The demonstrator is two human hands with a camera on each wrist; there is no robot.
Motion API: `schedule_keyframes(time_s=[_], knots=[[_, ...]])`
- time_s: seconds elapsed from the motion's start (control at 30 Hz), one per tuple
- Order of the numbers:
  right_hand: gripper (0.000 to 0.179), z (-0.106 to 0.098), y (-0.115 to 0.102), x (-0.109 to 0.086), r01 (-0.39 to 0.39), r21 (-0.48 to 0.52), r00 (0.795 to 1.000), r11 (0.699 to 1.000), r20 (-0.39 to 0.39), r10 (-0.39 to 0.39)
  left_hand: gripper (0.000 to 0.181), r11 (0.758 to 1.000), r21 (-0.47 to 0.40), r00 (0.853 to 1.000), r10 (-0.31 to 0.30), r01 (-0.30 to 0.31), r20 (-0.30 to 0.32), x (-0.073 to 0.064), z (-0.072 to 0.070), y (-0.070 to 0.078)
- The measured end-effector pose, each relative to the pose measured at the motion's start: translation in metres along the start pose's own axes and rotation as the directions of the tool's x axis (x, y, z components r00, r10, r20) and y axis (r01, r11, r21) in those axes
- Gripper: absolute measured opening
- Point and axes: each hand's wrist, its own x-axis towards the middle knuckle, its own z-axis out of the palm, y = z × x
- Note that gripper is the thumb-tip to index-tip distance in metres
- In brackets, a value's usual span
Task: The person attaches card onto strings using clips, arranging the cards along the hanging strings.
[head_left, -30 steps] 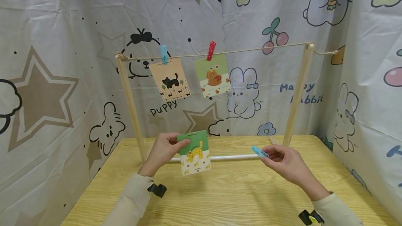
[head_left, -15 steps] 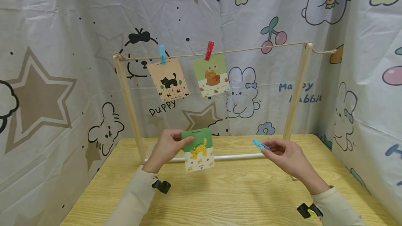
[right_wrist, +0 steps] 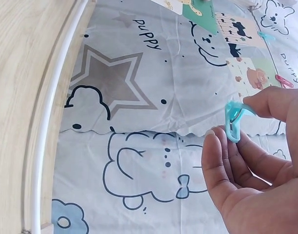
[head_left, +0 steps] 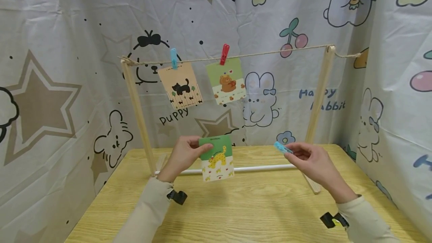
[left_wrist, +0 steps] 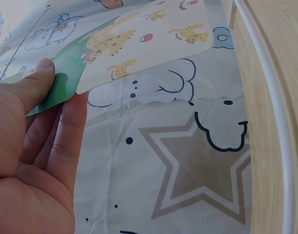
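Observation:
My left hand (head_left: 185,156) pinches a green and white card (head_left: 217,160) with a yellow leopard on it, thumb in front near the upper left corner. In the left wrist view the card (left_wrist: 139,44) slants away from the thumb, with the other fingers behind it. To the right, my right hand (head_left: 312,164) holds a light blue clothespin (head_left: 282,147) between thumb and fingers. The right wrist view shows this clothespin (right_wrist: 233,119) with the thumb on one handle. Both hands are above the table, below a twine line (head_left: 270,53).
The twine is strung between two wooden posts (head_left: 318,96). On it hang a black cat card (head_left: 182,85) under a blue clothespin (head_left: 173,58) and a bear card (head_left: 227,81) under a red clothespin (head_left: 224,54). A white rod (head_left: 263,168) joins the posts low over the wooden table (head_left: 236,213).
My left hand has moved the leopard card up and to the right. My right hand has risen slightly with the light blue clothespin. The hanging cards stay in place.

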Motion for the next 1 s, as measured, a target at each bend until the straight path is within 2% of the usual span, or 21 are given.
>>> schedule_keyframes(time_s=[0.3,0.5,0.7,1.0], knots=[[0.033,-0.007,-0.006,0.003,0.017,-0.002,0.999,1.000,-0.034,-0.017,0.034,1.000,-0.005,1.000,-0.002,0.002,-0.004,0.007,0.003,0.008],[0.033,-0.010,-0.006,0.006,0.042,-0.005,0.997,0.999,-0.060,-0.043,0.027,1.000,0.000,1.000,0.023,-0.023,0.004,0.011,0.006,0.010],[0.034,-0.014,-0.010,0.010,0.054,0.025,0.996,0.998,-0.067,-0.052,0.023,1.000,-0.003,1.000,0.024,-0.024,0.005,0.015,0.008,0.015],[0.032,-0.021,-0.014,0.014,0.078,0.007,0.993,0.997,-0.092,-0.077,0.021,1.000,-0.015,1.000,0.024,-0.024,0.007,0.018,0.013,0.016]])
